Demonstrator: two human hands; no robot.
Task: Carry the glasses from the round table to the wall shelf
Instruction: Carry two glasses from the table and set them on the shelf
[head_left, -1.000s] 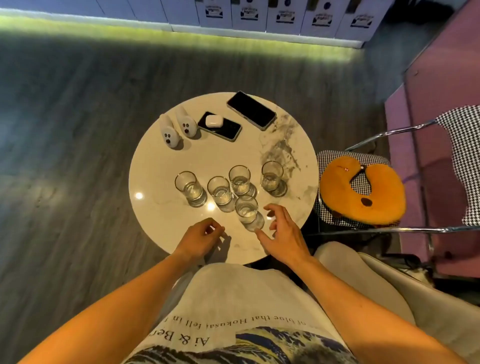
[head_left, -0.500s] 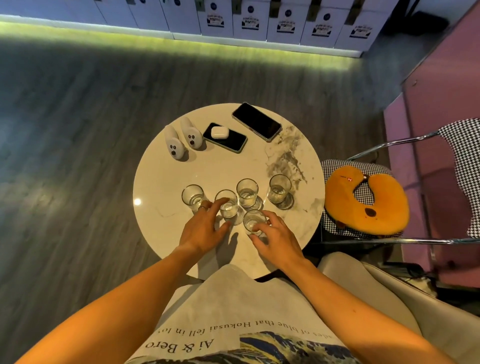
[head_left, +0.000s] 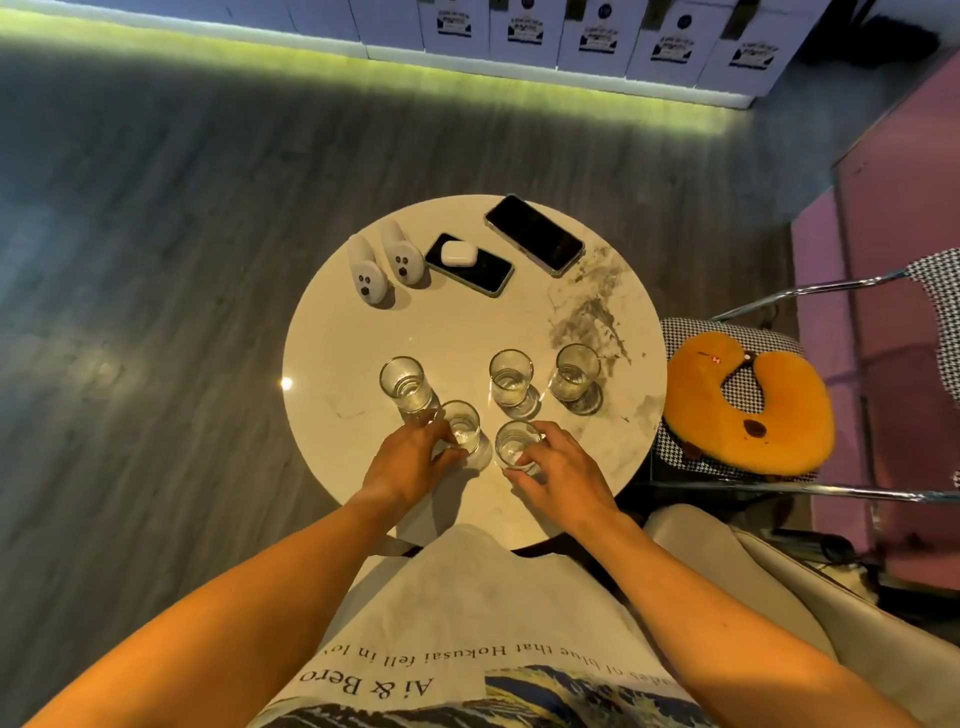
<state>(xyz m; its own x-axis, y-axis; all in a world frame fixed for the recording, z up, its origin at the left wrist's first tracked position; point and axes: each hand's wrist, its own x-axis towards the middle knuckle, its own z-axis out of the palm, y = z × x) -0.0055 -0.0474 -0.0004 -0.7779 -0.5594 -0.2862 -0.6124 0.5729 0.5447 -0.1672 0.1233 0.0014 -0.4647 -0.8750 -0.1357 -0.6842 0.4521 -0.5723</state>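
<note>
Both hands now closed on glasses: left hand (head_left: 410, 457) wraps near-left glass (head_left: 462, 431), right hand (head_left: 558, 467) near-right glass (head_left: 514, 447); surface (head_left: 337, 338) pickup imminent.

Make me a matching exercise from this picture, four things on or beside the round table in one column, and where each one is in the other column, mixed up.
Things:
1. earbud case
2. orange neck pillow
3. glass in the right hand
4. two white ghost figures

Places:
A. on the checked chair seat
B. far left part of the table
C. on top of a dark phone
D. near edge of the table

Pairs: 1-C, 2-A, 3-D, 4-B
</note>
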